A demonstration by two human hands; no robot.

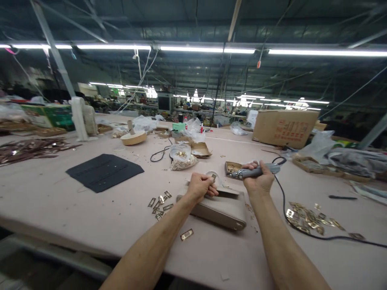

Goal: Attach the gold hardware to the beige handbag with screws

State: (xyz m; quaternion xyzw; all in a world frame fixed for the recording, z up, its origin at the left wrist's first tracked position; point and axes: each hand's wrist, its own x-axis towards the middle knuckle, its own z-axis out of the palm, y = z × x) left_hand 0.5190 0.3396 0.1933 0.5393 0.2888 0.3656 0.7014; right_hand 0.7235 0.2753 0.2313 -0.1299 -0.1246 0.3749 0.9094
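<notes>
My right hand (pixel 259 180) is wrapped round a grey electric screwdriver (pixel 256 172), its tip pointing left above a small box of screws (pixel 233 167). A beige bag (pixel 222 209) lies on the table between my arms, its opening facing away from me. Over its left end, my left hand (pixel 202 186) pinches a small metal plate (pixel 213 177) between thumb and fingers. Several metal plates with slots (pixel 160 204) are scattered left of the bag, and a single plate (pixel 186 234) lies in front of it. More gold-coloured metal pieces (pixel 311 217) are heaped to the right.
A black cord (pixel 284 201) runs from the screwdriver across the right side. A dark board (pixel 104 171) lies at left, near a white fan (pixel 83 119). Behind the bag are a plastic bag of small parts (pixel 183 157) and a tape roll (pixel 133 138). A cardboard carton (pixel 284 128) stands back right.
</notes>
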